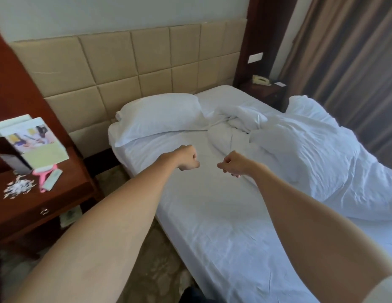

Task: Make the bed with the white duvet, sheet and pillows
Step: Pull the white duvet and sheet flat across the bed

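Duvet (311,149) is lying bunched along the bed's far side, long axis running headboard to foot; spreading is still to do. Sheet (212,204) is lying fairly smooth, one pillow (160,115) sitting at the head. Left hand (188,158) and right hand (233,164) are hovering fisted, each grip closed on nothing.

Duvet (317,154) cut off at right edge; second pillow (238,119) mostly buried under it. Card (35,138) print on nightstand (59,193) too blurred to read.
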Demonstrator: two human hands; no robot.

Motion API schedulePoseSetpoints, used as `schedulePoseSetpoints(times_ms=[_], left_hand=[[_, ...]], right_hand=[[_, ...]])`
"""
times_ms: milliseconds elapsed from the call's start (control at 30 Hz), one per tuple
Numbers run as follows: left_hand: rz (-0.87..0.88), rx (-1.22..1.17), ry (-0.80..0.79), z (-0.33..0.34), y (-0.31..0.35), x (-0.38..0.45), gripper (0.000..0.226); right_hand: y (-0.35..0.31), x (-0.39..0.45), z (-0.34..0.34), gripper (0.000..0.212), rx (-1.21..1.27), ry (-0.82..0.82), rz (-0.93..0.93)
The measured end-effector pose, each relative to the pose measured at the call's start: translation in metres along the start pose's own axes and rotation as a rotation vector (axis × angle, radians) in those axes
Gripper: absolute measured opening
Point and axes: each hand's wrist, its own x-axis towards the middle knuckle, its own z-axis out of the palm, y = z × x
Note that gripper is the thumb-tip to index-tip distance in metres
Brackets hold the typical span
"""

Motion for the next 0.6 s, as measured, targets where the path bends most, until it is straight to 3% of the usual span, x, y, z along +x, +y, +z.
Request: schedulePoseSetpoints(times_ms=[433, 600], left_hand=[[0.305, 0.124, -0.164, -0.039, 0.066, 0.278, 0.039], [0.359, 0.147, -0.237, -0.028, 0.086, 0.358, 0.034]], right_hand=[[0.097, 0.201, -0.099, 0.044, 0.053, 0.196, 0.286], [0.123, 0.251, -0.117, 0.023, -0.004, 0.217, 0.403]])
